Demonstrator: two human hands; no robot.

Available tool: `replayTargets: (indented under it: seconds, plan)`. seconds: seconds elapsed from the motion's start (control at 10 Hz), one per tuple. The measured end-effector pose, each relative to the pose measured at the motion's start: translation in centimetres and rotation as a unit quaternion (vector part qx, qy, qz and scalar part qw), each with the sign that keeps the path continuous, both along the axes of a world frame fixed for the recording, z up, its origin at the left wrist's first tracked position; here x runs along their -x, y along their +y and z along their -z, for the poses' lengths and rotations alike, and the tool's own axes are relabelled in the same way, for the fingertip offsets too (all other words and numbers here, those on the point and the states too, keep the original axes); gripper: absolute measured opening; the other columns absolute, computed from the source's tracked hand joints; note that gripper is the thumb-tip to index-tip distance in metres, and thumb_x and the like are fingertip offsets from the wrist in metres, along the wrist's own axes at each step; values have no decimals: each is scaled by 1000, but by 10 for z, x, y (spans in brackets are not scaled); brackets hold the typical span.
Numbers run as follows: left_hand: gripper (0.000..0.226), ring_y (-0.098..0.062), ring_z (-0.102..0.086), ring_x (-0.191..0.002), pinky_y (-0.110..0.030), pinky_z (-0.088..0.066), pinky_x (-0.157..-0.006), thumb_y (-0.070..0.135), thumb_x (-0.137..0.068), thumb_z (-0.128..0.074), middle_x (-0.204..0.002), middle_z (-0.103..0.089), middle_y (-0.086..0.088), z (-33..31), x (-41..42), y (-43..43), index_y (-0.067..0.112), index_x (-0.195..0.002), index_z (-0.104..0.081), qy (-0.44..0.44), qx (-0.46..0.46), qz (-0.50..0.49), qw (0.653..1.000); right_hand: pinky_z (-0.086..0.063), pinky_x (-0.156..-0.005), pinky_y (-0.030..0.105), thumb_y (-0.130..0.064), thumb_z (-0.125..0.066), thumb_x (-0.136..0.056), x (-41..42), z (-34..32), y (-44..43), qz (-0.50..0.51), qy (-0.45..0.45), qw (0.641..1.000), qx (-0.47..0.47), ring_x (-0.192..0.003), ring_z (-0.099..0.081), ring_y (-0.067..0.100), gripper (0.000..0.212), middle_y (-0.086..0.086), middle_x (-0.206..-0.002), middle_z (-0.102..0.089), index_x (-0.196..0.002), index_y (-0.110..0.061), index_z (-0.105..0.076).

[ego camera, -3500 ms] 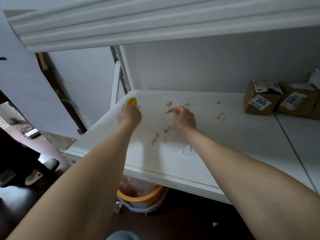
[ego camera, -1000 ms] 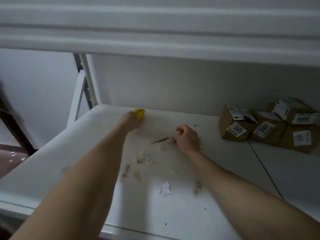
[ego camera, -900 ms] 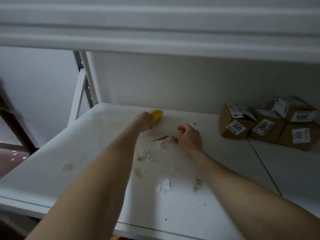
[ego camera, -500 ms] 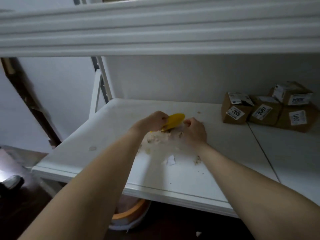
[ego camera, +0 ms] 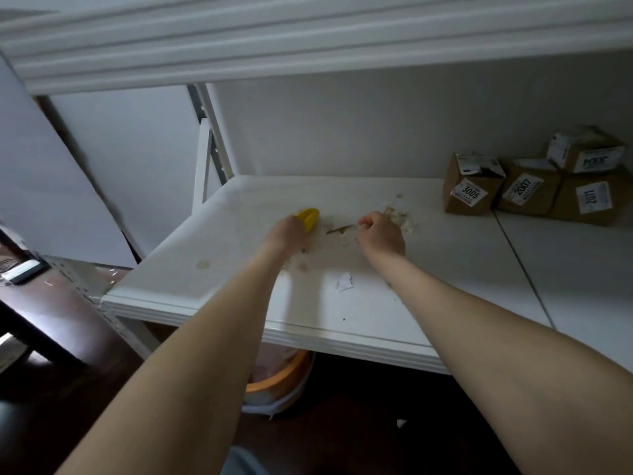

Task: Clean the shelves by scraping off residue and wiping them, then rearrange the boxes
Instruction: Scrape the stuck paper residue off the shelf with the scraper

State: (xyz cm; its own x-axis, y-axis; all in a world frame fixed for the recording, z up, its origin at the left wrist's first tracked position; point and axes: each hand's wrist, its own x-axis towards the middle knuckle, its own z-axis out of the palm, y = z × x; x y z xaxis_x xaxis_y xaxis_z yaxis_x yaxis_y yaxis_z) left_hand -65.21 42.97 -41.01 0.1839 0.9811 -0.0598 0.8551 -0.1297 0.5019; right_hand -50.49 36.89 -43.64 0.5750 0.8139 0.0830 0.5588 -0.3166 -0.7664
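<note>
Scraper point(ego camera: 309, 217), right hand point(ego camera: 381, 234) now apart

A plain pale wall point(ego camera: 342, 132) is seen at the back, dimly lit. At the left, a large white panel point(ego camera: 34, 183) is set at a slant beside a perforated metal upright point(ego camera: 213, 145). Below, a dark glossy floor point(ego camera: 359, 430) is seen; an orange-rimmed bucket point(ego camera: 281, 382) is partly hidden under the white shelf point(ego camera: 462, 255).
</note>
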Motion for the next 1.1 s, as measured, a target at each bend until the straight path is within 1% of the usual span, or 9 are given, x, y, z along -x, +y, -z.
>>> replayTargets:
  seconds: [0.1,0.2,0.4,0.6,0.7,0.8,0.9,1.0,1.1]
  plan:
    - [29,-35,-63,-101,-29,-48,-74,11,-97,-41,-111,-65,-22,-9,-14,-15,-3,-113,-60,-19,21,71,997,-46,-92,35,-20,-43,-93,5,-3,-1,-1,5,1000,0,-116,-53,29,26,7,-120,-63,-111,-21,-62]
    - [29,-39,-63,-102,-31,-48,-74,8,-97,-39,-110,-65,-25,-17,0,-12,-5,-113,-60,-41,0,75,996,-46,-88,33,-21,-42,-95,9,-7,-4,7,13,1000,-4,-111,-55,28,25,7,-119,-62,-111,-23,-61]
    - [28,-36,-54,-117,-41,-43,-96,9,-95,-42,-124,-56,-20,-13,77,-13,0,-119,-52,67,-86,-144,984,-44,-89,31,-17,-41,-93,24,-11,-8,-9,9,1000,0,-116,-53,28,28,7,-121,-62,-111,-22,-62]
    - [30,-34,-53,-118,-44,-43,-96,5,-90,-47,-124,-57,-17,-3,128,-28,3,-117,-59,144,-17,-233,962,-41,-87,26,-16,-40,-95,37,-14,-9,-32,19,999,-3,-116,-55,25,31,3,-125,-61,-117,-22,-61]
    - [22,-33,-65,-100,-39,-50,-78,6,-86,-50,-109,-66,-16,1,96,-43,4,-103,-63,126,-41,-170,976,-41,-86,26,-15,-40,-94,35,-14,-9,-27,23,999,-4,-116,-56,24,31,3,-125,-61,-116,-21,-61]
    - [21,-38,-63,-101,-41,-53,-80,14,-95,-44,-114,-62,-21,-7,44,-58,-4,-102,-54,76,-19,-49,996,-43,-89,28,-14,-40,-94,31,-14,-9,-23,24,999,-6,-116,-55,25,31,4,-124,-62,-115,-20,-62]
    - [34,-35,-62,-71,-23,-51,-49,13,-99,-34,-84,-58,-21,-20,4,-72,2,-67,-37,54,15,0,998,-43,-91,29,-15,-40,-94,27,-15,-11,-24,23,999,-8,-118,-54,26,30,4,-124,-61,-114,-20,-61]
    - [30,-37,-64,-94,-30,-52,-70,11,-98,-35,-95,-64,-24,-18,-7,-64,-9,-90,-55,16,16,0,1000,-43,-89,30,-18,-41,-95,17,-18,-16,-13,23,1000,-10,-116,-53,26,28,5,-123,-60,-114,-21,-61]
    - [32,-36,-54,-117,-37,-44,-94,7,-96,-39,-125,-56,-24,-18,12,-55,-6,-123,-51,6,-36,-63,997,-43,-88,30,-19,-41,-95,7,-20,-21,-3,28,1000,-13,-114,-55,26,27,5,-122,-61,-112,-22,-61]
